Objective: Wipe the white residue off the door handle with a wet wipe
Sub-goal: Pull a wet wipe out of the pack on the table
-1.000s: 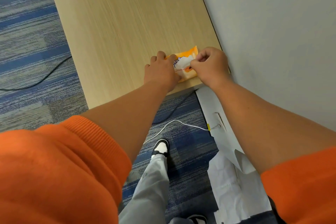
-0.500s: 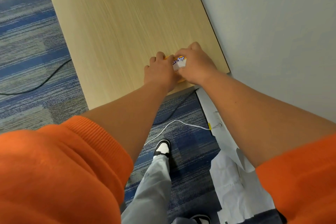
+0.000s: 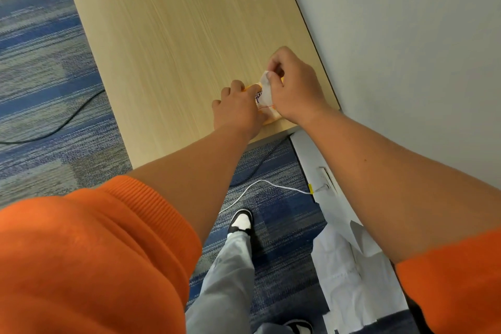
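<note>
The pack (image 3: 272,117) lies at the table's (image 3: 176,35) near corner, beside the wall (image 3: 406,35). The left hand (image 3: 237,108) holds it down with curled fingers. The right hand (image 3: 294,89) pinches its white flap (image 3: 264,92), lifted up.

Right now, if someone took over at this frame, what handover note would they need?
Left hand holds the orange wet-wipe pack down on the wooden table, near the corner by the wall.
Right hand pinches the pack's white flap, peeled up.
Done: pack flap lifted; no wipe clearly out yet.
Left: pull out a wipe, go to the door handle (not in view), and wipe off the residue.
</note>
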`<state>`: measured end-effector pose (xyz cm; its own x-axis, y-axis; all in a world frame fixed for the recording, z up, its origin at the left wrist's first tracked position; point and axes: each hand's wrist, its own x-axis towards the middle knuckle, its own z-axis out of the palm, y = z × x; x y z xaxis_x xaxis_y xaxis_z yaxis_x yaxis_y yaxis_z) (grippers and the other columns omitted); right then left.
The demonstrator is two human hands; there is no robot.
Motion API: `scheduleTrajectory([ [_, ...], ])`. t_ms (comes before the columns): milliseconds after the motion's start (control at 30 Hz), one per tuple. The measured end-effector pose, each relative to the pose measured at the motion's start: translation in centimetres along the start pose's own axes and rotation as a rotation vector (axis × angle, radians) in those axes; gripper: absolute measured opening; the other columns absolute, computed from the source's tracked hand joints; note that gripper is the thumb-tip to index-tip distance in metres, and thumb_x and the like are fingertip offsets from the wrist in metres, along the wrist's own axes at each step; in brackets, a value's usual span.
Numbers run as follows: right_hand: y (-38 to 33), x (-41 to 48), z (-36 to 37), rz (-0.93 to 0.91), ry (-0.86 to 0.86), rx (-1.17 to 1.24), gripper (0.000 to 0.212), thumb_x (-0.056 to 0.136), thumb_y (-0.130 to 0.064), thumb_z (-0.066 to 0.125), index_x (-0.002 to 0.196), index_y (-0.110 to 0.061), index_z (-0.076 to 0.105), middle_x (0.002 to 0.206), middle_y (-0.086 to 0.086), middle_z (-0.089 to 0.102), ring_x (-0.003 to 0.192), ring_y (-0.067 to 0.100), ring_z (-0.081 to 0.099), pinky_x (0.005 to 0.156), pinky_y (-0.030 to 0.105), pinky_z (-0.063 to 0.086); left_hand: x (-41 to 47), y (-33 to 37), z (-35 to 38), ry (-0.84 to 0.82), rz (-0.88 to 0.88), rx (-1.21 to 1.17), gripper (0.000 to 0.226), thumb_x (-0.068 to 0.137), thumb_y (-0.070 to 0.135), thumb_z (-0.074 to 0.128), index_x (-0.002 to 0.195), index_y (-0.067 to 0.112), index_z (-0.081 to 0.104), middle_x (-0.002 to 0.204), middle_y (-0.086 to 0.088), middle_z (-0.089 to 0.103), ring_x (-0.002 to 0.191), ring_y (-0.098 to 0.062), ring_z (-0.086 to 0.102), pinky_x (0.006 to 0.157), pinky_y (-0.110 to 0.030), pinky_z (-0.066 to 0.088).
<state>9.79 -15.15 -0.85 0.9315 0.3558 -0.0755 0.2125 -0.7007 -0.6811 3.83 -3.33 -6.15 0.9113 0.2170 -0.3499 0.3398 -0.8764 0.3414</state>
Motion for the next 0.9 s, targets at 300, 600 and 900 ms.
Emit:
scheduleTrajectory([
  [300, 1.1, -1.0, -0.6, 0.039, 0.104, 0.161, 0.006, 0.092, -0.01, 0.056, 0.095, -0.015, 0.056, 0.079, -0.014, 0.054, 0.072, -0.002, 0.052, 0.064, 0.008, 0.039, 0.3, 0.8, -0.3, -0.037, -0.046, 0.009, 0.07, 0.081, 0.06, 0.068, 0.143, 0.037, 0.044, 0.137, -0.004, 0.045, 0.128, -0.03, 0.045, 0.098, -0.05, 0.037],
  [600, -1.1, -0.4, -1.2, -0.016, 0.186, 0.263, 0.012, 0.094, -0.01, 0.052, 0.094, -0.021, 0.048, 0.078, -0.014, 0.053, 0.07, -0.002, 0.052, 0.063, 0.006, 0.039, 0.6, 1.3, -0.5, -0.024, 0.01, 0.066, 0.047, 0.085, 0.058, 0.067, 0.125, 0.034, 0.063, 0.137, -0.003, 0.05, 0.128, -0.03, 0.044, 0.098, -0.05, 0.035],
  [900, -1.0, 0.3, -2.5, 0.091, 0.185, 0.302, 0.008, 0.096, -0.013, 0.051, 0.097, -0.02, 0.045, 0.081, -0.007, 0.06, 0.073, -0.001, 0.057, 0.063, 0.006, 0.041, 0.5, 1.0, -0.9, 0.07, -0.009, -0.213, 0.068, 0.081, 0.062, 0.069, 0.141, 0.037, 0.05, 0.144, 0.003, 0.05, 0.134, -0.024, 0.045, 0.107, -0.049, 0.037],
])
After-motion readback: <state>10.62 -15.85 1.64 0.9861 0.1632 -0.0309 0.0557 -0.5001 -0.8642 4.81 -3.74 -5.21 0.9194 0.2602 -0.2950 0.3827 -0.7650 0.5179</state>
